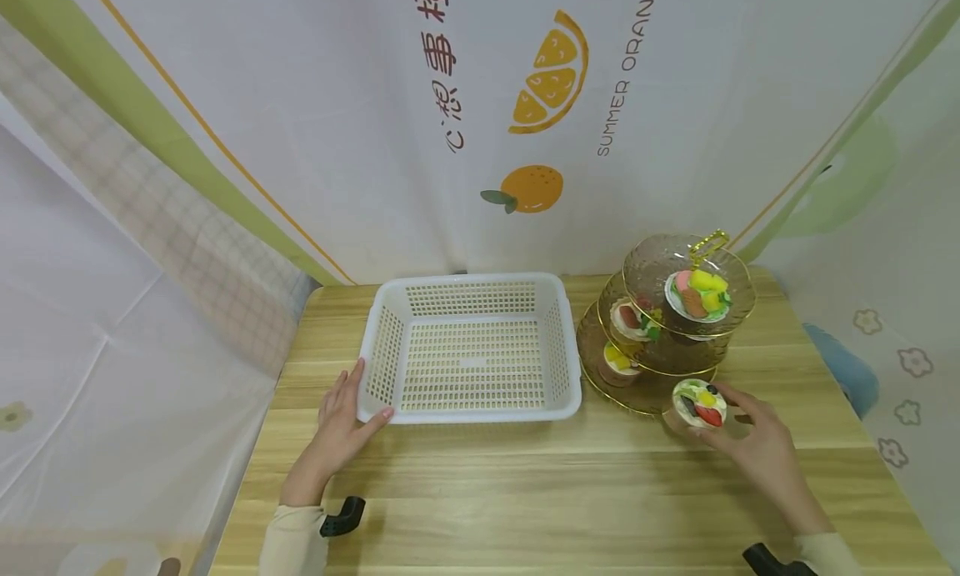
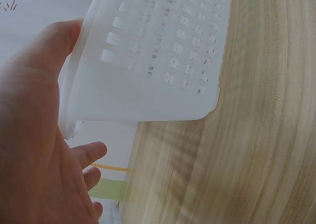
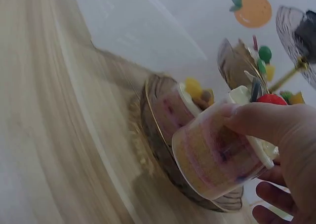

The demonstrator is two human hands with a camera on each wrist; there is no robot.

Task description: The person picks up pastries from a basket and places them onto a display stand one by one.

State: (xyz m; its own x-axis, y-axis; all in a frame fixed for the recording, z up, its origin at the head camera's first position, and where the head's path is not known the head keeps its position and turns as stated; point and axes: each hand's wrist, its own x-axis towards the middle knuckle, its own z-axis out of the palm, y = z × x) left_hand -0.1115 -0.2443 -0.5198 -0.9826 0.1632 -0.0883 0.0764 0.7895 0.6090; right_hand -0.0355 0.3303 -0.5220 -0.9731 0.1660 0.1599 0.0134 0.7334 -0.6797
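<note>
In the head view my left hand (image 1: 341, 418) touches the near left corner of a white plastic basket (image 1: 472, 413), thumb on the front rim and fingers spread along the left side. The left wrist view shows the thumb over the rim of the basket (image 2: 143, 95), with other fingers apart from it. My right hand (image 1: 761, 443) holds a clear dessert cup (image 3: 212, 152) of layered cake by its upper edge, tilted in the right wrist view. Red, yellow and green fruit tops this cup. It is at the front edge of a tiered glass stand (image 1: 637, 405).
More dessert cups stand on the tiers: one with yellow topping (image 1: 619, 361) at the bottom, one with red fruit (image 1: 628, 318) in the middle, one with pink and yellow pieces (image 1: 701, 293) on top. A printed curtain (image 1: 337, 142) hangs behind the wooden table (image 1: 480, 509).
</note>
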